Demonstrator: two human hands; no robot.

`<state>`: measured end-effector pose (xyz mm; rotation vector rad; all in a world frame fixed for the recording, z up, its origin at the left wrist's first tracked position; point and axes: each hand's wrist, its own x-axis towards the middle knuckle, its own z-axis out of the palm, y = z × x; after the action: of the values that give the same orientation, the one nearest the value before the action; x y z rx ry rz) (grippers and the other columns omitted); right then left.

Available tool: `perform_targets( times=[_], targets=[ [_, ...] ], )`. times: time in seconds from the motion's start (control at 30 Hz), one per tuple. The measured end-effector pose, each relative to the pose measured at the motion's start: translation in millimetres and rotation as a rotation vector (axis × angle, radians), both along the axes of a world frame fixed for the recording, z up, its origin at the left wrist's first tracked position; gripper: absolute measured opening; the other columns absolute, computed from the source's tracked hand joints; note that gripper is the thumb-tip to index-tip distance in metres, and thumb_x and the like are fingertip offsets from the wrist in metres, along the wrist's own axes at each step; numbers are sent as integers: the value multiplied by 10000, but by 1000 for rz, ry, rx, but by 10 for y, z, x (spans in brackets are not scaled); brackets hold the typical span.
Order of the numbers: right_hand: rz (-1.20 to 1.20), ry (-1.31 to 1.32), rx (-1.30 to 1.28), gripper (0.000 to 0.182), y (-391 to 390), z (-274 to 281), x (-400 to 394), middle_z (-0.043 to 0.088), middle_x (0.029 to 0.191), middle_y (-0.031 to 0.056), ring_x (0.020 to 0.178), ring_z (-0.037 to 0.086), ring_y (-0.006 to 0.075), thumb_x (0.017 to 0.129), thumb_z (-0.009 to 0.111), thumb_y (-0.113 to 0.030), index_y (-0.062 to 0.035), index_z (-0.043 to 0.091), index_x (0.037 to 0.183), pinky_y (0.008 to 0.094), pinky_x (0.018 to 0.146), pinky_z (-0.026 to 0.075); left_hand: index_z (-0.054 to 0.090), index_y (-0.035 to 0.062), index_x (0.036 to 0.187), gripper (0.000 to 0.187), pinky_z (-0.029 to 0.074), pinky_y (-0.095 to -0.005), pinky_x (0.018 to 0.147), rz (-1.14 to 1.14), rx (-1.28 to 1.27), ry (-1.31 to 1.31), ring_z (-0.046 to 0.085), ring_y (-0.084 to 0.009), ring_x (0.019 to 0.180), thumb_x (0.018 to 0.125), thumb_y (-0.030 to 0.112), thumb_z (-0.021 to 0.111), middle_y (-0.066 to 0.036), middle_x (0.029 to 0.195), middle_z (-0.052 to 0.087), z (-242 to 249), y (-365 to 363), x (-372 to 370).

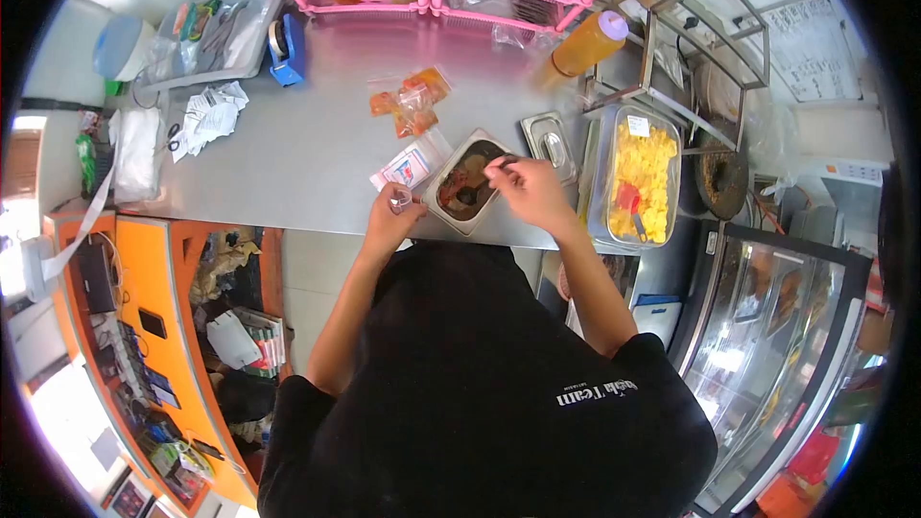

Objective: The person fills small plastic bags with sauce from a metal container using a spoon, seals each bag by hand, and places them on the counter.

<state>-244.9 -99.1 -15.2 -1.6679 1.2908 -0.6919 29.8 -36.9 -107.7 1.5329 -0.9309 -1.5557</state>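
My left hand [390, 221] is closed around a small clear plastic bag [401, 200], its rounded mouth facing up, at the table's front edge. Just to its right stands a rectangular steel container [458, 223] with dark brown, oily sauce inside. The fingers of my right hand [531, 192] pinch the dark handle of a spoon above the container's right side. The spoon's bowl [467, 196] appears to rest in the sauce. A pack of clear bags [413, 161] with a printed label lies behind my left hand, against the container.
Filled small bags of orange food [414, 101] lie farther back. A steel lid [552, 146] and a plastic tub of yellow pieces [645, 173] stand to the right. Also around are an orange bottle [587, 43], pink racks [432, 11], a blue tape dispenser [288, 50] and papers [209, 118].
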Motion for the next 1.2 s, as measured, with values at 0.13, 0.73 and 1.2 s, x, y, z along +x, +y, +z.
perform_targets(
  times=[0.13, 0.73, 1.2],
  targets=[
    [-193, -185, 53, 174, 197, -11, -105, 772, 824, 41, 644, 641, 64, 1041, 684, -165, -12, 740, 1101, 241, 569, 487, 585, 20, 1071, 242, 574, -314, 779, 32, 88, 90, 714, -168, 872, 894, 40, 748, -93, 1038, 714, 61, -4, 35],
    [-342, -33, -231, 111, 420, -558, 150, 732, 760, 53, 574, 580, 125, 975, 726, -168, -63, 758, 958, 302, 535, 425, 637, -4, 1152, 213, 591, -342, 847, -14, 80, 63, 745, -208, 942, 969, 73, 713, -112, 1113, 718, 205, -11, 59],
    [-358, 8, -276, 116, 568, -331, 94, 695, 761, 79, 752, 636, 277, 960, 733, -203, -93, 768, 947, 393, 655, 493, 623, 16, 1108, 169, 580, -326, 838, -33, 75, 58, 740, -187, 932, 973, 74, 705, -102, 1083, 716, 245, -51, 61]
  ],
)
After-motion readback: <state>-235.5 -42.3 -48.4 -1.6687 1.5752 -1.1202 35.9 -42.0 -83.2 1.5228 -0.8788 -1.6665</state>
